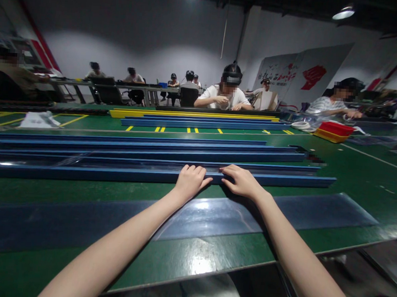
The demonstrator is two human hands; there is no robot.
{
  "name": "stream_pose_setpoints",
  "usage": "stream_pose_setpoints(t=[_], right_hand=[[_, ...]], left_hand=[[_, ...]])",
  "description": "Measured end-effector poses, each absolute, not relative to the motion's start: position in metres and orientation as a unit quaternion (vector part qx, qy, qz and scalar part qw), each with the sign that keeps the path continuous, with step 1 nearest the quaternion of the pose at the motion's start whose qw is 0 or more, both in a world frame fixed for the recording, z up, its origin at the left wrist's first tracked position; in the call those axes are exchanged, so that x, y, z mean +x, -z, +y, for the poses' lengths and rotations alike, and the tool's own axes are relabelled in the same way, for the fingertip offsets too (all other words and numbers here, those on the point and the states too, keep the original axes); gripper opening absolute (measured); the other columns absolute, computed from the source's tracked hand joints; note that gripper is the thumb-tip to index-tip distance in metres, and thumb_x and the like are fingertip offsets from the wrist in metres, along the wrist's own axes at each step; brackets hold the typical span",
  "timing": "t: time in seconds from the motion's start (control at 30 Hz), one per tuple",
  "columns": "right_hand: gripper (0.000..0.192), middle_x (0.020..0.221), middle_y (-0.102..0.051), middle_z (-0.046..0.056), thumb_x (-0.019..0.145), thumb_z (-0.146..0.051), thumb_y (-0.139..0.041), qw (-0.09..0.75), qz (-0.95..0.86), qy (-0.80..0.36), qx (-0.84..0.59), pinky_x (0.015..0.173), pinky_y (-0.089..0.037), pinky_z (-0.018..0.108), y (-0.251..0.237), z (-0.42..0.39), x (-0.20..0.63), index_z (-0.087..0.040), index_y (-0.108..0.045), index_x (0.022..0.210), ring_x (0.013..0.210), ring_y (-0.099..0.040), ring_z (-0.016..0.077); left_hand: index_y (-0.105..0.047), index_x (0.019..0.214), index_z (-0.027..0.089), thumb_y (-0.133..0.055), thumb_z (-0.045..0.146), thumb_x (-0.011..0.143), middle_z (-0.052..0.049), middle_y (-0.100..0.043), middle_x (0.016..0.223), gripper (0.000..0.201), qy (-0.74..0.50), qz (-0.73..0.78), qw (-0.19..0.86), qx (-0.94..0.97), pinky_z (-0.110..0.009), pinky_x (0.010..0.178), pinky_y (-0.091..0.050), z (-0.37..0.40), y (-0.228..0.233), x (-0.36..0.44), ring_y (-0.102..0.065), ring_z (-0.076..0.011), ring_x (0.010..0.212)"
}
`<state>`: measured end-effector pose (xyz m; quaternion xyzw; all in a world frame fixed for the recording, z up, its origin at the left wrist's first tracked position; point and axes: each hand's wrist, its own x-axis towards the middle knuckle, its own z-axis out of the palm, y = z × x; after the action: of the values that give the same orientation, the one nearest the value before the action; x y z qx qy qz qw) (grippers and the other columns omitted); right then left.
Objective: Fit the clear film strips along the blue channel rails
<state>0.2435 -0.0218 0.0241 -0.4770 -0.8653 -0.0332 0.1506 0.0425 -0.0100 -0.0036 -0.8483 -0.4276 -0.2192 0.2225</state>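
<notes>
A long blue channel strip [123, 175] lies across the green table, with its raised walls running left to right. My left hand [190, 180] grips the near wall, fingers hooked over the top and thumb on the front face. Just to its right, my right hand [238, 180] is closed on the same wall, its fingertips bent over the edge and thumb pointing left. Inside the channel a clear, shiny film or strip [73, 159] shows at the left. Between the channel and me lies a flat, transparent plastic strip [208, 216], partly under my forearms.
Another blue channel [198, 154] lies just behind. Farther back are a yellow strip [193, 117] and more blue strips. A red tray [336, 129] stands on a yellow one at the right. A co-worker [225, 96] sits across the green table [358, 176].
</notes>
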Motion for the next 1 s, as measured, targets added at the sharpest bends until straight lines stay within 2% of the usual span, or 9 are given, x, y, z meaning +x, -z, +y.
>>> stream_pose_setpoints(t=[0.33,0.77,1.0], right_hand=[[0.027,0.106,-0.061,0.009,0.081,-0.028,-0.047,0.153,-0.864,0.03,-0.479,0.082,-0.041,0.027,-0.0237,-0.0223,0.2434,-0.018,-0.061,0.101,0.099,-0.054,0.0191],[0.018,0.097,-0.061,0.008,0.08,-0.027,-0.048,0.145,-0.862,0.036,-0.484,0.075,-0.039,0.025,-0.023,-0.0195,0.2439,-0.017,-0.06,0.089,0.09,-0.055,0.0184],[0.017,0.096,-0.06,0.008,0.08,-0.027,-0.048,0.142,-0.86,0.04,-0.488,0.073,-0.038,0.024,-0.0239,-0.0213,0.2423,-0.017,-0.059,0.088,0.089,-0.054,0.0181]], left_hand=[[-0.055,0.089,0.015,-0.041,0.046,0.086,-0.007,-0.062,0.079,0.034,0.205,-0.44,0.217,-0.847,-0.031,0.064,-0.029,-0.0113,0.0007,0.0428,-0.055,-0.0201,0.073],[-0.055,0.084,0.014,-0.042,0.051,0.084,-0.007,-0.062,0.074,0.039,0.204,-0.461,0.209,-0.838,-0.031,0.065,-0.029,-0.011,0.0009,0.0433,-0.056,-0.0206,0.072],[-0.056,0.084,0.015,-0.043,0.049,0.084,-0.006,-0.063,0.074,0.037,0.213,-0.449,0.22,-0.839,-0.032,0.064,-0.029,-0.0109,0.0023,0.0428,-0.056,-0.0204,0.071]])
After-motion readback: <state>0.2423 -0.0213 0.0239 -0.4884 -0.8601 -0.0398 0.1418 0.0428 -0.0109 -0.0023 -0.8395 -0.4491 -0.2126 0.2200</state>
